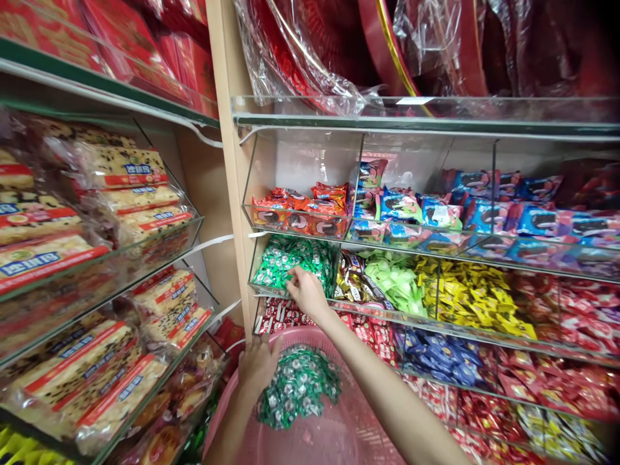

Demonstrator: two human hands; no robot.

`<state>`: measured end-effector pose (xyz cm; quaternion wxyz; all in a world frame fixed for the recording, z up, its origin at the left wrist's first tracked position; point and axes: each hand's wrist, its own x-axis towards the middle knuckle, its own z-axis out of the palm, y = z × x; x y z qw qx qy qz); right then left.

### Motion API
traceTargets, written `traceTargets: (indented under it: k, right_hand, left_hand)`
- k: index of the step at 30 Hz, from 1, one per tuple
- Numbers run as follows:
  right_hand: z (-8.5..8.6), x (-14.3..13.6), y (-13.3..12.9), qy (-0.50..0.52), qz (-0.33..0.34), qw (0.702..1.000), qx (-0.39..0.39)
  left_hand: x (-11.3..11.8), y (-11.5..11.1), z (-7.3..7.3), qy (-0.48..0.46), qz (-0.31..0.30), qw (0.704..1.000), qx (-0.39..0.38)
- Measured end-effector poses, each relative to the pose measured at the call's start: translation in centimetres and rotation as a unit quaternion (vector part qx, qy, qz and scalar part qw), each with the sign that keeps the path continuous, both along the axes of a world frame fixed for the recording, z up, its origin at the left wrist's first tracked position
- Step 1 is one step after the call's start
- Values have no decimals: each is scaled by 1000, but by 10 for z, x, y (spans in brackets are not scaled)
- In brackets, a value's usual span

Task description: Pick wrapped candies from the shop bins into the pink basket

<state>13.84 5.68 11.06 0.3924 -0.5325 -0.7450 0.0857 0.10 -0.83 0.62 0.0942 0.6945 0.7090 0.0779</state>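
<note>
A pink plastic basket (317,335) stands below the shelves with a pile of green-wrapped candies (300,386) in it. On the basket's left rim rests my left hand (258,365), its fingers over the edge and thumb toward the inside, so it grips the rim. My right hand (306,290) is at the front of a clear bin filled with similar green-wrapped candies (295,255). Its fingers are bent together over the candies, and whatever they hold is too small to make out.
Packaged pastries (130,165) fill glass shelves at the left. Right of the green bin are light green candies (394,274) and yellow ones (472,290). Red packets (327,197) lie above it. A glass shelf edge (436,121) crosses overhead, below plastic-wrapped red items (310,51).
</note>
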Motion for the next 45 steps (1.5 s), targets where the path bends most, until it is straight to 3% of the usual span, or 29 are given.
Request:
traceTargets:
  k: [4, 7, 14, 21, 25, 27, 29, 31, 37, 40, 45]
  right_hand:
    - [3, -14, 22, -48, -55, 993, -97]
    - [6, -20, 31, -40, -54, 982, -178]
    - [2, -22, 42, 14, -40, 975, -216]
    - [5, -6, 35, 69, -27, 981, -178]
    - [17, 13, 2, 100, 12, 993, -63]
    - [14, 20, -22, 94, 37, 995, 4]
    - [-1, 26, -47, 60, 58, 995, 50]
    - [-25, 31, -67, 8, 76, 996, 56]
    - [-104, 53, -84, -119, 83, 989, -29]
    - [-122, 61, -84, -152, 78, 984, -55]
    - [-135, 71, -89, -193, 58, 975, -95]
  left_hand:
    - [-7, -1, -1, -14, 13, 1000, -7]
    - [-11, -2, -2, -22, 17, 1000, -6]
    - [-9, -2, 1, -17, 11, 1000, -11]
    - [-9, -1, -2, 0, 3, 1000, -6]
    - [-10, -1, -4, 5, 7, 1000, -10]
    - [-9, 0, -4, 5, 9, 1000, -7]
    - [-9, 0, -4, 9, 10, 1000, -4]
    - [-9, 0, -3, 11, 12, 1000, -3]
    - [-7, -1, -3, 13, 2, 1000, -11]
    - [-6, 0, -4, 6, 2, 1000, -13]
    - [-3, 2, -5, -1, -7, 1000, -16]
